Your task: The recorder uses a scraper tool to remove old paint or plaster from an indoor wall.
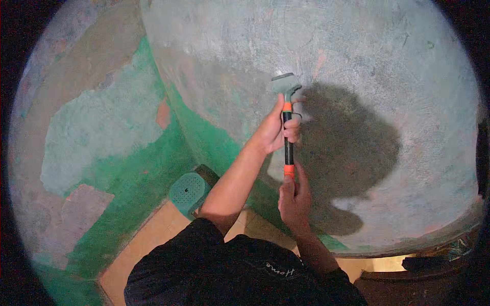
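A long-handled wall scraper [288, 134] stands nearly upright in the view, its grey head [284, 83] close to the wall. Whether the blade touches the wall, I cannot tell. My left hand [278, 128] wraps the upper black handle just under the head, thumb along its side. Lower down, my right hand [294, 199] grips the orange end of the handle, hiding its tip. Behind both hands is a wall [245, 99] with mostly pale grey-white plaster and remnants of green paint. A dark shadow falls on it to the right of the tool.
A green plastic stool [187, 190] with a perforated top stands by the wall corner, left of my forearm. The adjoining wall [99, 130] carries patchy green and whitish paint. Beige tiles [149, 237] cover the floor. A dark brown piece of furniture [413, 287] is at the lower right.
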`<control>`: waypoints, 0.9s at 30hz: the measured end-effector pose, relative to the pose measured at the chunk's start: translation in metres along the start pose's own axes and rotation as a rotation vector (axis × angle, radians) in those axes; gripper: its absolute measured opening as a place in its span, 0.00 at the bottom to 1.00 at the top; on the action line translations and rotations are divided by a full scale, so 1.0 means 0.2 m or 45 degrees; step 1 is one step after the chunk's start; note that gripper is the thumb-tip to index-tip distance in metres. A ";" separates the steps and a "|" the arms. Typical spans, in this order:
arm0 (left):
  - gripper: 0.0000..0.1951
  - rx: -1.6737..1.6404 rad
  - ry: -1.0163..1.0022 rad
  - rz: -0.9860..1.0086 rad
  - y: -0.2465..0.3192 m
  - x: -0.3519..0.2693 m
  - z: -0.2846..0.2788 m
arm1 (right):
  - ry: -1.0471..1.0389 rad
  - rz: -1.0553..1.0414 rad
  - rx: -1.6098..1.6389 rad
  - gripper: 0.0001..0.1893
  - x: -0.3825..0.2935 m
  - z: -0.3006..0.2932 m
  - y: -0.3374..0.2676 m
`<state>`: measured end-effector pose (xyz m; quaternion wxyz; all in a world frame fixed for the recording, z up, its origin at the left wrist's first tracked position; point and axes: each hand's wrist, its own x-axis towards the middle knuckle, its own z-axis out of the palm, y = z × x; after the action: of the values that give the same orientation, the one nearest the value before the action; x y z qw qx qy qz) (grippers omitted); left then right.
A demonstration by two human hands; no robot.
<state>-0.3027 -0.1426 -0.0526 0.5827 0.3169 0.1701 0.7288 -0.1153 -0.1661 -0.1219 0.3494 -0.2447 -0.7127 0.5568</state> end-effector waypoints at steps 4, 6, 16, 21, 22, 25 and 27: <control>0.25 -0.014 0.005 0.086 0.01 0.00 0.00 | -0.013 -0.030 0.029 0.23 0.00 0.01 -0.01; 0.26 -0.022 -0.038 0.019 -0.01 -0.01 0.01 | -0.021 0.022 0.064 0.23 -0.03 0.01 -0.03; 0.23 -0.027 -0.073 0.044 0.04 -0.02 0.01 | 0.017 -0.130 0.041 0.24 -0.01 0.08 0.05; 0.25 0.018 0.024 -0.013 0.02 -0.03 0.02 | -0.008 -0.079 0.094 0.24 -0.02 0.08 0.03; 0.25 0.021 0.021 -0.011 0.02 -0.03 0.02 | -0.002 -0.086 0.106 0.23 -0.02 0.08 0.04; 0.28 0.042 0.106 -0.044 0.05 -0.02 0.01 | 0.032 -0.151 0.057 0.23 0.01 0.10 0.04; 0.28 0.046 0.139 -0.062 0.05 -0.02 0.00 | 0.025 -0.115 0.088 0.23 -0.01 0.09 0.01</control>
<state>-0.3097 -0.1495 -0.0468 0.5843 0.2828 0.2224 0.7274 -0.1280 -0.1779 -0.1270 0.3895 -0.2056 -0.6999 0.5622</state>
